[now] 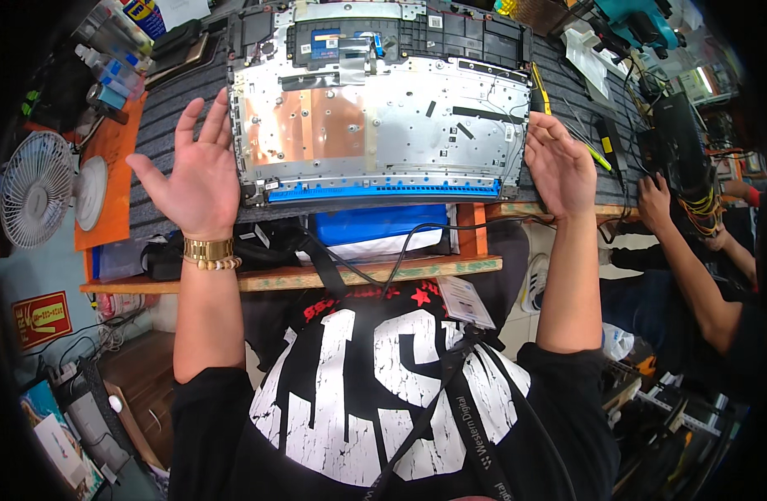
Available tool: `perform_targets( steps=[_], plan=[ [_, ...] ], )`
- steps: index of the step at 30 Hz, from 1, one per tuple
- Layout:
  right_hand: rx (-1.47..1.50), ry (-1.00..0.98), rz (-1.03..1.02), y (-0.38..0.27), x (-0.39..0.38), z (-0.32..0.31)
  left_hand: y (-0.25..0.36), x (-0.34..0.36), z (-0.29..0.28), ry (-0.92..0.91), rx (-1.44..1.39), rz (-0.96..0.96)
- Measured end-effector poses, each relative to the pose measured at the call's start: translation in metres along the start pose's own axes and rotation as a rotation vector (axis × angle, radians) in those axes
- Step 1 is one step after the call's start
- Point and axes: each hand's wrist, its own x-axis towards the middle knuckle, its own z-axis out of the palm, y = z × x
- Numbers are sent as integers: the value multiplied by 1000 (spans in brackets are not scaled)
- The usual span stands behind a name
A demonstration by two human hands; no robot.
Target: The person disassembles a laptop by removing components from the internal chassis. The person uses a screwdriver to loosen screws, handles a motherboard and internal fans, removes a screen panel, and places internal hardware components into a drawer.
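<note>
A laptop's bare lower case (400, 121) lies in front of me with its inner metal side up. It has a copper-coloured patch at the left, black plastic along the far side and a blue strip (383, 191) along the near edge. At its left edge my left hand (198, 179) is open, palm up, with fingers spread and the fingertips against or just beside the case. My right hand (565, 175) is beside the right edge, palm turned up, fingers loosely bent and apart. Neither hand is wrapped around anything.
A white fan (38, 188) and spray bottles (108, 71) stand left on the ribbed mat. Right are a yellow-green pen-like tool (599, 159), cables and a teal microscope (642, 25). A co-worker's arm (692, 267) reaches in at the right. Below the bench edge sits a blue container (375, 224).
</note>
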Motion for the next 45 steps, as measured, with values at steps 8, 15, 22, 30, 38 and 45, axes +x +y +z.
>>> perform_targets(
  steps=[8, 15, 22, 30, 38, 45],
  plan=[
    [-38, 23, 25, -4, 1, 2, 0, 6, -13, -56, 101, -6],
    [-576, 257, 139, -21, 11, 18, -3, 11, -22, -159, 334, -7],
    [-843, 267, 164, -19, 16, 24, -6, 21, -40, -222, 774, 86],
    [-1146, 106, -27, -16, 3, 26, -5, 17, -36, -255, 1085, 205],
    [-1424, -125, -262, -46, -51, 43, 16, -27, -3, -481, 1416, 292],
    [-1452, -192, -133, -50, -50, 58, 46, -57, 13, -746, 1731, 431]
  ],
)
